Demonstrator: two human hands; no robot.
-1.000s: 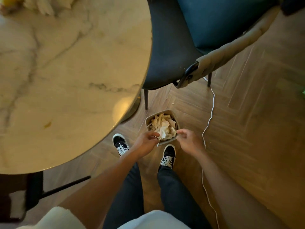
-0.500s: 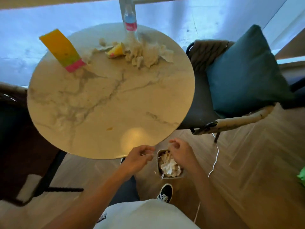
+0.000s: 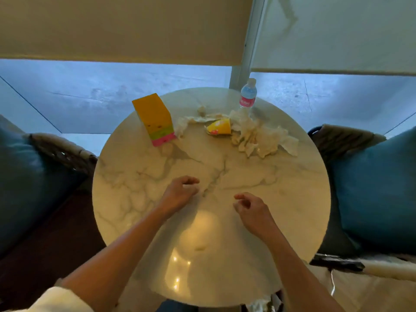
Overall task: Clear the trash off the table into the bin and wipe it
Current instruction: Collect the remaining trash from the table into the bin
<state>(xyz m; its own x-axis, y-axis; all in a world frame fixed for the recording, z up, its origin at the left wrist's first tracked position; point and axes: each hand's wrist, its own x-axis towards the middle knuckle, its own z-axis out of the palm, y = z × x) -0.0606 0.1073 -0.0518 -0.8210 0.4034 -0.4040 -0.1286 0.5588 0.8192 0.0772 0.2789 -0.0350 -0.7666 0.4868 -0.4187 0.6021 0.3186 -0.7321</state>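
both hands are hovering over the middle of the round marble bench [image 3: 139,199], left hand [image 3: 177,194] and right hand [image 3: 252,210] with fingers loosely curled, holding nothing. crumpled tissues [image 3: 258,138] and a crushed yellow cup [image 3: 219,127] are lying at the far side, between a yellow carton [image 3: 155,119] and a water bottle [image 3: 247,95].

The counter's [image 3: 135,199] near edge hides most of the bin [image 3: 262,304], showing only crumpled paper. The bottle's [image 3: 247,95] label is unreadable. Both cushions [image 3: 378,194] run off the frame.
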